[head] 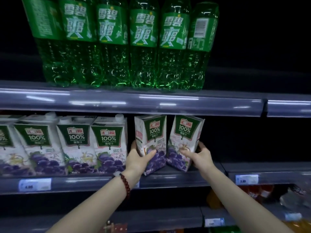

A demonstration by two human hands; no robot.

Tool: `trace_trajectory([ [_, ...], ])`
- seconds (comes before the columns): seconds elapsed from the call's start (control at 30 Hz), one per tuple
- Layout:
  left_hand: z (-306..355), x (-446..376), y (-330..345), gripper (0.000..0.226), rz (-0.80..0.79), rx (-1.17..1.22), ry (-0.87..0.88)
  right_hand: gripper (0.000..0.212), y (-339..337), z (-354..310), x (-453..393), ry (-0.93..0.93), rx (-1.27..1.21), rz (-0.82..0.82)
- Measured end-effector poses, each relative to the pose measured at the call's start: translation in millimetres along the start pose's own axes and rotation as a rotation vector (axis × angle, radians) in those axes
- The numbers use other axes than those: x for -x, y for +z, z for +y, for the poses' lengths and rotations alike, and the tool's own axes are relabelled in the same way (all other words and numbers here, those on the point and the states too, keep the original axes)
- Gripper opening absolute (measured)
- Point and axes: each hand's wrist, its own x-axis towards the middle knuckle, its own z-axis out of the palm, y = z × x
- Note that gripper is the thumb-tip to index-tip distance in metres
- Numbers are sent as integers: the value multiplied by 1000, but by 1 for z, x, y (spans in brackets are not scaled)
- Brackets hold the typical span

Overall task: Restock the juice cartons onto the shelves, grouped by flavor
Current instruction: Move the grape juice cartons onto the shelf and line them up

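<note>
A: Both hands are on the middle shelf [168, 178]. The left hand [138, 158] has its fingers curled round the left grape carton [151, 142], thumb across the front, and the right hand [199, 154] wraps the right grape carton [184, 140] the same way.

B: Those two lean toward each other, bases touching at the shelf front, a little apart from the row of grape cartons [67, 143] standing to the left.

A: I'd call this the placing step, both cartons down on the board but not squared up.

B: Flavor's right too: grape beside grape. Green soda bottles [124, 44] sit on the shelf above, so headroom looks tight.

A: Next move, I'd judge, needs both stood upright, turned to face out and slid left to close that gap with the row.

B: Gently, though; a hard shove could knock the neighbour over
</note>
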Motion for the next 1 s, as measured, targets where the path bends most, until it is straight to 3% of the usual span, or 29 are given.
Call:
trace_trajectory([
  [0.17, 10, 4, 8, 71, 178, 36, -64, 71, 1, -2, -4, -11, 74, -5],
  [0.33, 13, -6, 8, 74, 171, 151, -78, 76, 7, -6, -12, -67, 98, -54],
  [0.57, 9, -5, 10, 78, 73, 155, -1, 57, 8, 1, -2, -116, 102, -9],
  [0.77, -5, 17, 1, 77, 75, 36, 62, 94, 0, -1, 11, -67, 162, -66],
  [1.0, 4, 25, -4, 77, 73, -108, 43, 73, 9, -3, 24, -66, 292, -38],
])
